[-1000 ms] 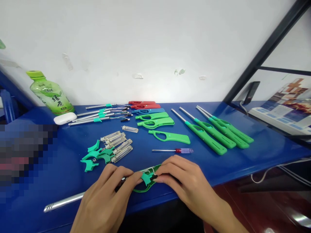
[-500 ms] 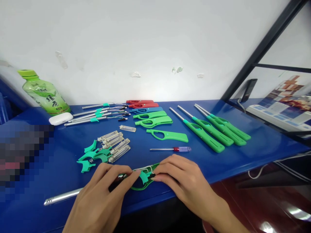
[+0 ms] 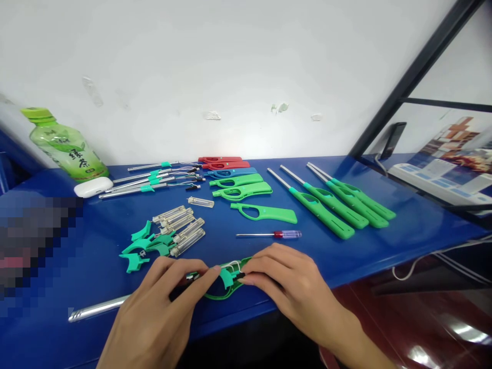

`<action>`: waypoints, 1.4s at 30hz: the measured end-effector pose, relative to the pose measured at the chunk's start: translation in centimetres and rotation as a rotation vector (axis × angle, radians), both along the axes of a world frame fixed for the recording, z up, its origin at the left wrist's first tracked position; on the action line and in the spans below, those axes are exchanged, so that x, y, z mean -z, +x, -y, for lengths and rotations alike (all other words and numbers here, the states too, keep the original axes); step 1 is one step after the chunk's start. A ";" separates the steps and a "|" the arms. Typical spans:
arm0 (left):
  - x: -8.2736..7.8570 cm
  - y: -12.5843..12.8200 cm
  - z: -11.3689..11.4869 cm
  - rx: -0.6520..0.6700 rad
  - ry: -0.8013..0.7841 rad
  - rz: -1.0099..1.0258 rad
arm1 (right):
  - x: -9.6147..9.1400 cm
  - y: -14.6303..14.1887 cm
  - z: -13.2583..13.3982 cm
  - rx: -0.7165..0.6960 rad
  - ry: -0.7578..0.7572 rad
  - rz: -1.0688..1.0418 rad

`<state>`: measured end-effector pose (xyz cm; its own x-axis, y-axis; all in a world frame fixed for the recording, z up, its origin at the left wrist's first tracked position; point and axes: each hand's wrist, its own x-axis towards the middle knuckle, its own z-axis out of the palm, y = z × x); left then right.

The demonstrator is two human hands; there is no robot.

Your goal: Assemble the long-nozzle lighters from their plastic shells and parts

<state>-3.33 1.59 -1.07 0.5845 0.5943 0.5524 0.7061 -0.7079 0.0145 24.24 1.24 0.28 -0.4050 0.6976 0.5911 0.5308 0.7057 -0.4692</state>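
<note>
A green lighter shell [image 3: 219, 296] lies open at the table's front edge, with a teal trigger [image 3: 227, 278] and white wire inside it. My left hand [image 3: 161, 302] is closed on the shell's neck end, thumb and fingers pinching beside the trigger. From under that hand a metal lighter tube [image 3: 98, 309] sticks out to the left. On the shell's other side, my right hand [image 3: 286, 287] pinches a small black part [image 3: 240, 275] next to the trigger. The fingers hide most of the shell's right end. Just beyond lies a screwdriver [image 3: 286, 234] with a purple handle.
Loose teal triggers [image 3: 138, 246] and clear fuel tanks [image 3: 188, 241] lie left of centre. Behind are wired metal tubes [image 3: 134, 188] and coloured shell halves [image 3: 265, 212]. Several assembled green lighters [image 3: 323, 215] rest at right. A green tea bottle [image 3: 69, 146] and white case [image 3: 93, 187] stand back left.
Both hands keep their grips almost unchanged. The left hand and the shell's left end sit very slightly further left, and the whole view has shifted a little.
</note>
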 end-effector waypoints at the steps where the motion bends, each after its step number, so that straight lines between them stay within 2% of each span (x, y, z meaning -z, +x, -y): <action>1: -0.1 0.1 0.1 0.002 0.003 0.016 | 0.0 0.0 0.0 0.003 0.006 0.000; 6: -0.5 0.3 0.3 -0.019 -0.005 0.044 | -0.1 -0.1 0.1 0.011 0.010 0.002; 12: -0.2 0.0 0.1 -0.011 -0.016 0.027 | -0.3 -0.1 0.1 0.005 0.007 -0.009; 20: -1.0 0.6 0.0 -0.007 0.018 0.046 | -0.1 -0.1 0.1 0.003 0.001 -0.014; 26: -0.5 0.3 0.1 -0.010 0.007 0.015 | -0.1 -0.1 0.1 0.011 0.000 -0.015; 37: -0.1 0.3 0.4 -0.036 -0.012 -0.001 | -0.6 0.1 0.2 0.024 -0.094 -0.078; 42: 0.1 0.1 0.4 -0.020 -0.020 -0.027 | -1.5 0.4 -0.3 0.035 -0.180 0.050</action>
<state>-3.23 1.18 -1.22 0.5870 0.6168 0.5244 0.7203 -0.6936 0.0095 24.67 1.53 1.75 -0.4041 0.8047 0.4349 0.5797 0.5931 -0.5587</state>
